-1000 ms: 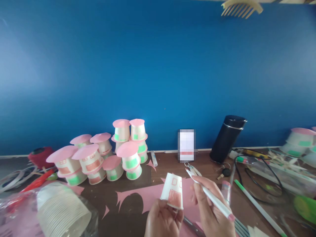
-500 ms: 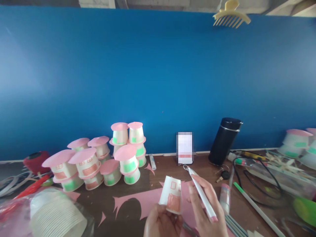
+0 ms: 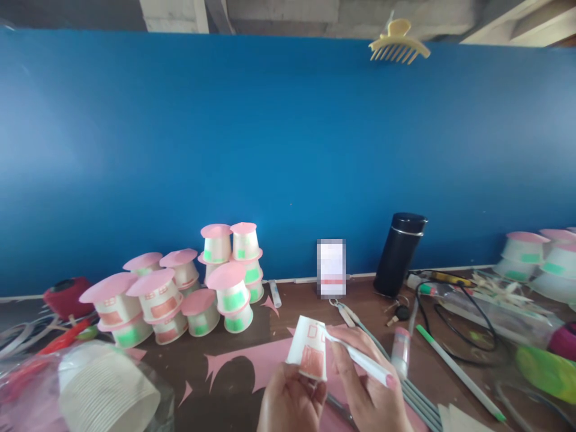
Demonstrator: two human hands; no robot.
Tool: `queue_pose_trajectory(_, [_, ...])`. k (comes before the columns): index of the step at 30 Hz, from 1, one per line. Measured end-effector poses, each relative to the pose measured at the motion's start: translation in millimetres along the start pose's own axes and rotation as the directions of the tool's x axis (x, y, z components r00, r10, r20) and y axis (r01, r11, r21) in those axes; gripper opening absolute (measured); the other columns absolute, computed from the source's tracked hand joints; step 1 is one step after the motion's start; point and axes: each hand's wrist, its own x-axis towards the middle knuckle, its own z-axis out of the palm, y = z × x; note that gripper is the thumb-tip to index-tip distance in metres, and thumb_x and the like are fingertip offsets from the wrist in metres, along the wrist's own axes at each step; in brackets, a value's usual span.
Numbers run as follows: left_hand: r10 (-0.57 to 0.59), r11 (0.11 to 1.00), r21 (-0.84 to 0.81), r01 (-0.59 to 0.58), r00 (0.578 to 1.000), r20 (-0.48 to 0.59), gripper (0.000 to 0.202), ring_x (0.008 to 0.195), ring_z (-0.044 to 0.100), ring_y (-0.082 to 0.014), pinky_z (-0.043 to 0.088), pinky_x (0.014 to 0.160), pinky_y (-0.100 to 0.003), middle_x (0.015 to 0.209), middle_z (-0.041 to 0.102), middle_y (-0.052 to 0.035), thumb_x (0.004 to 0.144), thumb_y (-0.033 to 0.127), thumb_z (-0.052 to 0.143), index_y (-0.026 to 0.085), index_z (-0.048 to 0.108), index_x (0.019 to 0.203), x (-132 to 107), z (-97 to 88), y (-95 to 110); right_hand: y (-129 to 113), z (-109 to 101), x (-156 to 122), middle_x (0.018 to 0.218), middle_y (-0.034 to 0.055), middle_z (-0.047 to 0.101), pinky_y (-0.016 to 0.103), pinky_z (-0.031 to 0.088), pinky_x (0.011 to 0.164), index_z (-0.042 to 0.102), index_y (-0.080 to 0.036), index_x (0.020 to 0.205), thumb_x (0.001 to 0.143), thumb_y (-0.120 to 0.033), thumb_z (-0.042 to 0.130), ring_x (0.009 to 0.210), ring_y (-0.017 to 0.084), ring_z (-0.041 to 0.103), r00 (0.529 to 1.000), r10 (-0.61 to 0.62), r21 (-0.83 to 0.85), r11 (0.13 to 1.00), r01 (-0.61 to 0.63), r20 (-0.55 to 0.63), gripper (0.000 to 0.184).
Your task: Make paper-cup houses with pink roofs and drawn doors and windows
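Note:
A small white paper cup (image 3: 294, 345) is held at its lower rim by my left hand (image 3: 290, 399), whose fingers are closed round it. Red drawing covers part of the cup: a filled block low down and two window-like outlines above. My right hand (image 3: 366, 384) grips a white marker pen (image 3: 366, 362) with a pinkish-red end. The pen's tip meets the cup's upper right, by the right-hand outline. Beneath both hands lies a pink paper sheet (image 3: 270, 360) with round cutouts.
Stacked cups with pink paper tops (image 3: 229, 279) stand at left, behind bagged nested cups (image 3: 110, 390). A lit phone (image 3: 332, 267) and a black bottle (image 3: 400, 255) are against the blue partition (image 3: 288, 132). A green-tipped marker (image 3: 459, 372), cable and glue stick (image 3: 400, 353) lie at right.
The marker has swung from an upright slant to point left, its tip now at the cup. My left hand still holds the cup. The whole view has shifted slightly.

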Motion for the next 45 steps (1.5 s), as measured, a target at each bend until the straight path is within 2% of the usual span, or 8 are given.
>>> queue_pose_trajectory(3, [0.016,1.0,-0.007,-0.017,0.999,-0.036,0.023,0.052,0.056,-0.0135,0.045,0.065,-0.031,0.052,0.06,-0.0008,0.077,0.009,0.052,0.017,0.055,0.055,-4.3,6.7,-0.2,-1.4,1.9,-0.8,0.096,0.0049,0.071,0.037,0.054,0.087,0.062,-0.023,0.108,0.089,-0.02,0.055,0.089,0.021,0.07,1.0,0.015,-0.052,0.999,-0.016,-0.014,0.02])
queue_pose_trajectory(8, [0.029,0.999,0.029,-0.028,0.999,-0.034,0.023,0.055,0.057,-0.0141,0.045,0.064,-0.031,0.057,0.064,-0.0046,0.077,0.008,0.05,0.015,0.057,0.056,-9.8,13.3,-0.6,-1.4,2.8,-1.5,0.091,0.0077,0.069,0.027,0.059,0.067,0.063,-0.02,0.101,0.092,-0.026,0.05,0.079,0.02,0.071,0.99,0.144,-0.034,0.989,-0.144,0.007,0.016])
queue_pose_trajectory(11, [0.051,0.998,0.047,-0.05,0.999,-0.011,0.016,0.058,0.058,-0.015,0.044,0.065,-0.031,0.06,0.065,-0.0047,0.071,0.008,0.057,0.016,0.057,0.057,-9.8,11.7,-1.0,-2.7,2.3,-0.7,0.09,0.0085,0.069,0.024,0.058,0.061,0.063,-0.02,0.098,0.093,-0.027,0.05,0.078,0.019,0.07,0.987,0.159,-0.041,0.987,-0.158,0.007,0.016])
queue_pose_trajectory(15, [0.065,0.997,0.044,-0.064,0.998,-0.024,0.014,0.059,0.059,-0.0155,0.044,0.064,-0.031,0.06,0.065,-0.0039,0.063,0.01,0.064,0.017,0.055,0.055,-12.8,13.9,-2.3,-5.0,1.6,1.3,0.088,0.0067,0.068,0.024,0.058,0.065,0.063,-0.021,0.096,0.093,-0.027,0.05,0.077,0.018,0.069,0.99,0.141,-0.061,0.988,-0.14,0.017,0.015])
queue_pose_trajectory(21, [0.065,0.996,0.068,-0.063,0.998,-0.023,0.009,0.06,0.061,-0.0163,0.045,0.063,-0.03,0.066,0.071,-0.0082,0.064,0.01,0.059,0.016,0.057,0.057,-17.9,20.0,-4.1,-5.8,1.9,2.1,0.084,0.0041,0.068,0.021,0.056,0.06,0.062,-0.022,0.095,0.093,-0.026,0.05,0.074,0.016,0.068,0.987,0.155,-0.053,0.987,-0.153,0.043,0.013])
queue_pose_trajectory(30, [0.06,0.994,0.087,-0.06,0.998,0.005,0.014,0.059,0.062,-0.0157,0.045,0.063,-0.03,0.062,0.071,-0.0056,0.054,0.013,0.067,0.018,0.054,0.052,-19.2,21.4,-2.8,-7.8,1.9,1.6,0.084,0.004,0.068,0.022,0.057,0.061,0.062,-0.022,0.095,0.093,-0.026,0.05,0.073,0.017,0.069,0.987,0.154,-0.048,0.987,-0.152,0.048,0.013])
queue_pose_trajectory(36, [0.069,0.993,0.091,-0.07,0.997,0.017,0.026,0.059,0.061,-0.0148,0.046,0.061,-0.028,0.062,0.072,-0.004,0.042,0.018,0.075,0.02,0.05,0.045,-19.1,19.6,-3.3,-5.3,3.3,-2.3,0.086,0.0032,0.067,0.019,0.056,0.057,0.061,-0.023,0.098,0.093,-0.025,0.05,0.069,0.015,0.069,0.981,0.184,-0.003,0.983,-0.184,0.067,0.012])
queue_pose_trajectory(45, [0.048,0.995,0.089,-0.052,0.998,0.04,0.022,0.06,0.06,-0.0155,0.047,0.063,-0.03,0.058,0.068,-0.0027,0.045,0.017,0.074,0.019,0.053,0.047,-16.9,15.5,-2.7,-3.7,4.7,-3.3,0.09,0.003,0.067,0.019,0.057,0.06,0.062,-0.024,0.098,0.094,-0.026,0.05,0.073,0.015,0.07,0.978,0.194,0.012,0.981,-0.196,0.074,0.013])
